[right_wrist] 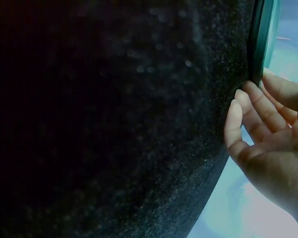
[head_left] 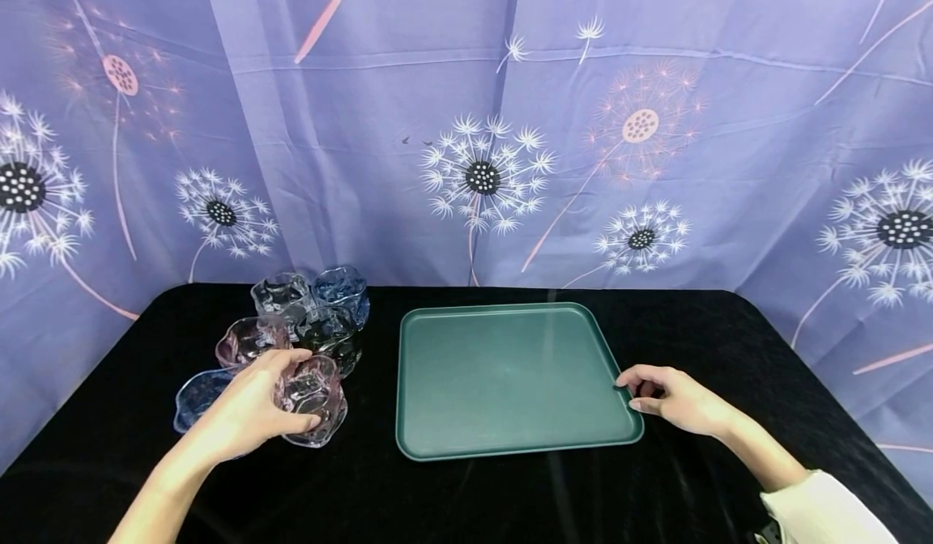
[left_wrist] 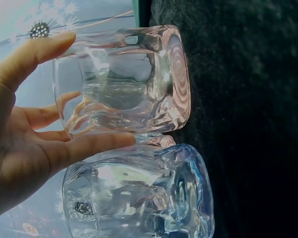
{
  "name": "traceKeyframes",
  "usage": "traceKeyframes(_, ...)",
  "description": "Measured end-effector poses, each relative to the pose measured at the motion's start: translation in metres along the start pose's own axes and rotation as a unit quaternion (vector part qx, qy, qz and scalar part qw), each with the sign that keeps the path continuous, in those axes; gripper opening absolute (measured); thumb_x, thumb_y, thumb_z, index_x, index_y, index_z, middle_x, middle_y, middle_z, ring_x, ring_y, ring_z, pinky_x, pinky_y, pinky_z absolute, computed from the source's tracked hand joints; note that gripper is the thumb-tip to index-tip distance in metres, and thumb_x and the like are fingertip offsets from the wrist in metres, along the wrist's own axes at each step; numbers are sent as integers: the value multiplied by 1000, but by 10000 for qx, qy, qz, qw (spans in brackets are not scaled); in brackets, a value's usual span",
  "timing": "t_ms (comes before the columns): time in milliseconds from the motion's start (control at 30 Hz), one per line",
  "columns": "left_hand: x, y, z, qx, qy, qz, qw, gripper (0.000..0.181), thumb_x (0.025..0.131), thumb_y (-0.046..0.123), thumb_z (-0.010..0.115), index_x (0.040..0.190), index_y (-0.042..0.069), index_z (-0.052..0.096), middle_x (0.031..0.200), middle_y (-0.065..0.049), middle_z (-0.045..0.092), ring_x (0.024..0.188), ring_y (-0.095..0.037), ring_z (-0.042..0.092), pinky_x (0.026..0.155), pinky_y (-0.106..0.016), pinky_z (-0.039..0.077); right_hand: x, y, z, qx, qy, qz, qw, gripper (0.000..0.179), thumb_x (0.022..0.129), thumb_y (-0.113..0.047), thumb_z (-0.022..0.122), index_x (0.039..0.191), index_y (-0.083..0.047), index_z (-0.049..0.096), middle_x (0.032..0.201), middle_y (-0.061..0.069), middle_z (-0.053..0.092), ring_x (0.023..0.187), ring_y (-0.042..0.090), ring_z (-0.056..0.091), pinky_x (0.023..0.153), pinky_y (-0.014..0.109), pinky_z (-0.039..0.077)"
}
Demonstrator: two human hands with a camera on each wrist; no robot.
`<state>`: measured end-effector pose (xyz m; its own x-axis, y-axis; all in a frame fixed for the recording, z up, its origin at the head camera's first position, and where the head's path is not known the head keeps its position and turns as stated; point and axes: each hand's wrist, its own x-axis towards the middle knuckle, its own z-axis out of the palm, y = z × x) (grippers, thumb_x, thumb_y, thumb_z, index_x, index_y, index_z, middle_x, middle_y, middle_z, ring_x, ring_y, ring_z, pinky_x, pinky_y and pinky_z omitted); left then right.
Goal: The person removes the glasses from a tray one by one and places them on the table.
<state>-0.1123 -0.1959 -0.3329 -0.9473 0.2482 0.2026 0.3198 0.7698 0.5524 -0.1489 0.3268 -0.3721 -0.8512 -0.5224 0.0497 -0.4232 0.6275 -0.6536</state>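
My left hand [head_left: 248,406] reaches round a pink-tinted wavy glass [head_left: 312,390], thumb on its near side and fingers on the far side. The left wrist view has the thumb and fingers spread about the glass [left_wrist: 134,74], whose thick base is close to the black cloth. Right beside it stands a blue-tinted glass [left_wrist: 139,193]. A flat green tray [head_left: 510,374] lies on the table, with nothing on it. At its right edge, my right hand [head_left: 678,398] holds the rim between thumb and bent fingers.
Several other wavy glasses crowd the left of the table, among them a pink one [head_left: 240,337], a blue one [head_left: 200,394], a clear one [head_left: 277,291] and a dark grey one [head_left: 328,329]. Behind the black-covered table [head_left: 466,503] hangs a purple dandelion-print curtain [head_left: 364,163].
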Motion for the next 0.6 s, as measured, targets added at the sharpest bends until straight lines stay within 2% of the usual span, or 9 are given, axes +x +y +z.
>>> traceKeyframes(267, -1, 2, -5, -102, -145, -127, 9998, 80, 64, 29, 82, 126, -5, 46, 124, -27, 46, 112, -43, 43, 88, -58, 35, 0, -1, -1, 22, 39, -82, 10000, 19, 84, -2, 62, 103, -1, 60, 80, -2, 54, 70, 6, 49, 55, 23, 43)
traceKeyframes(600, 0, 6, -17, -175, -308, -35, 9994, 77, 70, 31, 79, 129, -4, 44, 129, -27, 43, 118, -45, 38, 89, -60, 34, 1, 0, -1, 15, 22, -18, 10000, 19, 84, -2, 63, 103, -2, 60, 81, 0, 55, 70, 6, 49, 56, 23, 43)
